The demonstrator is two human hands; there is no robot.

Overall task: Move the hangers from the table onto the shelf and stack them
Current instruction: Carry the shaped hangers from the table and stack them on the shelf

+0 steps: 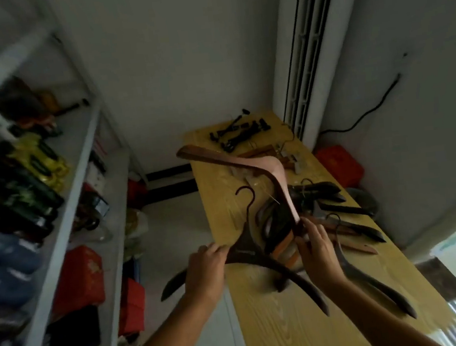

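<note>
Dark hanger: the left hand (205, 269) curls its fingers round the dark hanger (244, 253) just beside the neck, with the hook pointing up and away.
Pale hanger: the right hand (319, 247) pinches the near tip of the pale hanger (248, 164), whose far arm juts out over the table (282, 331).
Position: both hangers are held just above the near half of the table, and the shelf (76, 124) is to the left.
Feel: they look like stiff, fairly light wood with a smooth finish, so they will probably slide on each other.
Snag risk: the hooks and arms cross in the heap (279, 232) between the hands and will likely catch when lifted.
Best hold: probably at the neck, where both arms meet under the hook. A tip hold lets the hanger swing.
Count in hand: one dark and one pale.
Count in heap: several, too overlapped to count.
Count loose on the right: about four dark hangers (355, 229).
Far end: a small pile of black clip hangers (241, 134), number unclear.
</note>
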